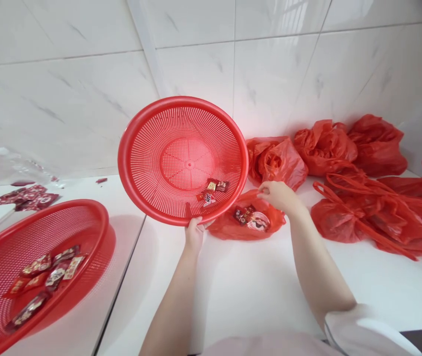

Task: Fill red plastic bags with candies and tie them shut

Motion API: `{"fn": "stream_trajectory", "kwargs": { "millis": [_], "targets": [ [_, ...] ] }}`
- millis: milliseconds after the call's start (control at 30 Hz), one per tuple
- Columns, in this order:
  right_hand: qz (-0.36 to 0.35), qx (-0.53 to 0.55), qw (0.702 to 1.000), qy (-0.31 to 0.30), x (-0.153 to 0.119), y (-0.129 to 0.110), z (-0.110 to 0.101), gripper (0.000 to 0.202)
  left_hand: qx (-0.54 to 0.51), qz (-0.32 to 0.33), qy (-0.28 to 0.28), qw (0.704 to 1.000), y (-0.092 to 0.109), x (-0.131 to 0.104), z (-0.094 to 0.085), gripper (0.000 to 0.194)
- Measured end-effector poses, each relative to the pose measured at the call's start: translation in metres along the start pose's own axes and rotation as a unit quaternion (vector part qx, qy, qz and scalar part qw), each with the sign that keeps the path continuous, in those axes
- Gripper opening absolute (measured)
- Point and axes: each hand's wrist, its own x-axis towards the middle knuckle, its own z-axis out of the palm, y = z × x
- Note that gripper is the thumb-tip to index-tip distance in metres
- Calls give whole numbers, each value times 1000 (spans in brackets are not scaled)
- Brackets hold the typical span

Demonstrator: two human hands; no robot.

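Above the left hand (195,233), tilted red basket (186,153), gripped at lower rim

clear bottle (27,163) near tiled wall (196,69)

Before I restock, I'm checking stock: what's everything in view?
Raised basket: 1, red, centre
Raised basket's packets: few, reddish, inside
Left basket: 1, red, left
Left basket's packets: several, reddish, inside
Open bag: 1, red, centre right
Bagged packets: several, mixed, inside
Other bags: several, red, right
Loose packets: several, reddish, left
Possible bottle: 1, clear, far left
Worktop: 2 sections, white, beneath
Tiled wall: 1, white, behind
Sleeve: 1, white, right
Left grip: 1, bare, basket rim
Right grip: 1, bare, bag edge
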Motion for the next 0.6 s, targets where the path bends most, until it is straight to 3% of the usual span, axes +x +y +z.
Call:
{"fn": "stream_trajectory", "kwargs": {
  "millis": [100, 233, 333, 467, 533, 600],
  "targets": [
    [-29, 43, 996, 73, 0, -8, 2, 15, 9, -17, -10, 1000, -2, 0, 0, 40],
    [-147, 126, 976, 98, -5, -32, 5, 19, 27, -22, -11, 999, -6, -2, 0, 44],
    [-245, 117, 961, 49, -10, -50, 21, 28, 45, -47, -50, 997, -4, -6, 1, 41],
    [-316, 40, 947, -45, -12, -62, 51, 64, 50, -87, -96, 990, 0, -10, 3, 45],
    [-321, 20, 945, -68, -13, -63, 59, 66, 55, -87, -86, 991, 1, -10, 3, 45],
    [-321, 35, 943, -83, -13, -63, 59, 54, 61, -79, -75, 992, 1, -8, 2, 43]
  ]
}}
